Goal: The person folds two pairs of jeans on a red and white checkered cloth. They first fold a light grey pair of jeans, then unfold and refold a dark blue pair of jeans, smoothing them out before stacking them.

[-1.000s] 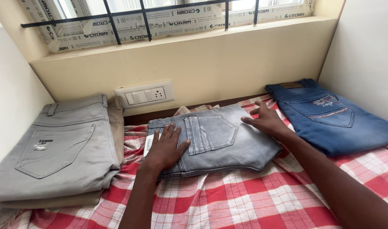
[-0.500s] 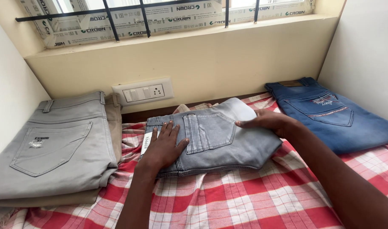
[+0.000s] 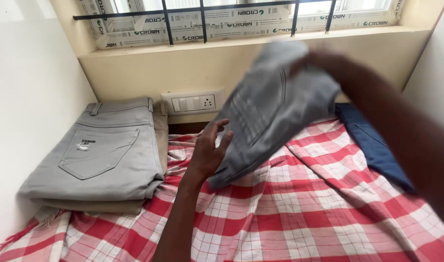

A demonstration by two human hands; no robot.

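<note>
Folded light-blue jeans now off the checked cloth and in the air, tilted, motion-blurred; half a second ago they lay flat between both palms. Right hand has lifted them by the upper end, up near the window sill. The grip there is closed on the denim, fingers mostly hidden behind the fabric and blur, so the exact hold is hard to read.

Left hand has come off the top of the bundle: fingers spread, palm turned toward the hanging lower edge, touching or just beside it; cannot tell which. It pinches nothing.

The spot where the jeans rested is now bare red-and-white check.

Grey trousers lie folded on a beige pair at the left, unchanged. Dark blue jeans lie at the right, partly behind the right forearm. Wall switch plate sits under the sill.

Judgement: the fold holds together in the lift, so the bundle reads as finished and being carried off the middle of the cloth.
</note>
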